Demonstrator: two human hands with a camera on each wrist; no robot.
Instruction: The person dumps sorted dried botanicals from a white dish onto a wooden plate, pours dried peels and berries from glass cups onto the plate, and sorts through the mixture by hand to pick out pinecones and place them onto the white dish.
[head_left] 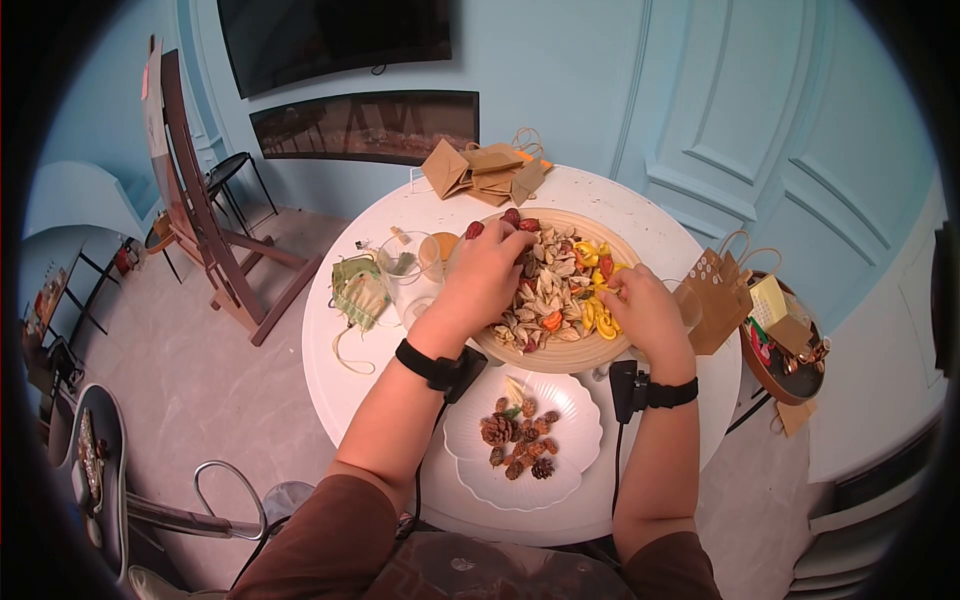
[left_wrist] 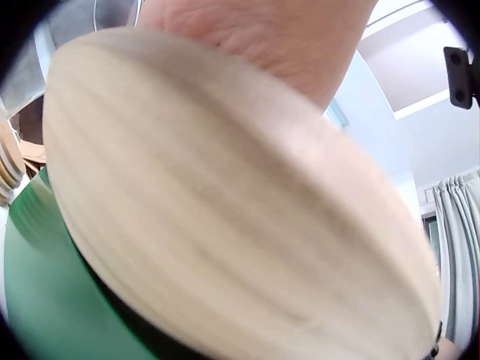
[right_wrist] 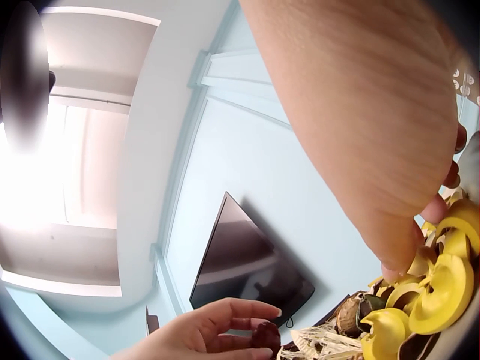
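Note:
On the round wooden tray (head_left: 610, 232) lies a heap of dried petals (head_left: 545, 290), with yellow dried pieces (head_left: 600, 322) along its right side. My left hand (head_left: 488, 275) reaches over the tray's left side; the right wrist view shows its thumb and fingers pinching a dark red dried piece (right_wrist: 266, 337). More dark red pieces (head_left: 528, 225) lie by its fingertips. My right hand (head_left: 645, 305) is at the yellow pieces, fingers bent down among them; I cannot tell if it grips one. The left wrist view is mostly filled by the tray's blurred side (left_wrist: 225, 202).
A white scalloped plate (head_left: 570, 475) of pine cones (head_left: 498, 430) stands in front of the tray. Left are clear cups (head_left: 408, 258) and a green mesh pouch (head_left: 358, 290). Paper bags stand behind (head_left: 490, 168) and at right (head_left: 715, 300), near a side table (head_left: 800, 375).

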